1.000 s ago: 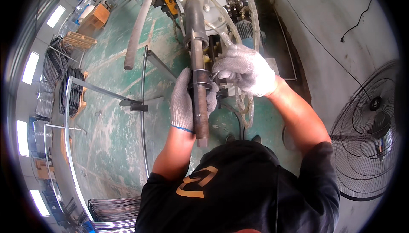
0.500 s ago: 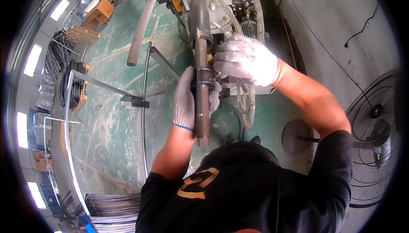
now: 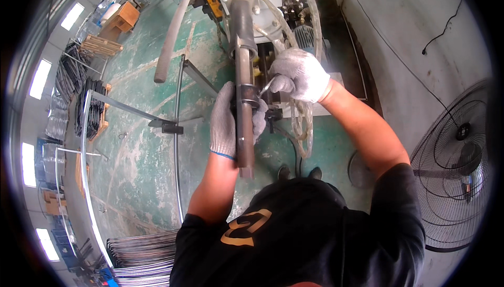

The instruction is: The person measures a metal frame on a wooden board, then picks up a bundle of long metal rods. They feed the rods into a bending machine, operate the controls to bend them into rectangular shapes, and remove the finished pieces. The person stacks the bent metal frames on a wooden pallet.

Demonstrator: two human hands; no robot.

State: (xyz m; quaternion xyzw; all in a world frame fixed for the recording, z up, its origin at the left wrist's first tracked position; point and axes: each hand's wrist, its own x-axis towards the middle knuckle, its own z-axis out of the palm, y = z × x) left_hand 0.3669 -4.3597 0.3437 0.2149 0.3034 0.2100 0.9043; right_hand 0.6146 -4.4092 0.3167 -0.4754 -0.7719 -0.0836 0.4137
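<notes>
A long threaded metal shaft (image 3: 244,145) points toward me from the dark cylinder (image 3: 242,22) of a machine. Around the shaft sits a black collar (image 3: 248,94). My left hand (image 3: 222,119), in a grey-white knit glove, is closed around the collar from beneath, thumb on the left and fingertips showing on the right. Gloved the same way, my right hand (image 3: 302,74) pinches a slim, silvery hex key (image 3: 266,86) just right of the collar. The key's tip points at the collar's side; whether it sits in a screw I cannot tell.
Clear hoses (image 3: 310,129) hang right of the shaft by a motor (image 3: 304,36). A ridged bar (image 3: 170,51) juts out on the left, above a metal frame (image 3: 178,129). Bent rods (image 3: 139,250) are stacked lower left. A large fan (image 3: 454,166) stands by the right wall.
My right hand has drawn slightly right and turned, so the hex key now shows between it and the collar. My right elbow has come inward. The left hand keeps its hold.
</notes>
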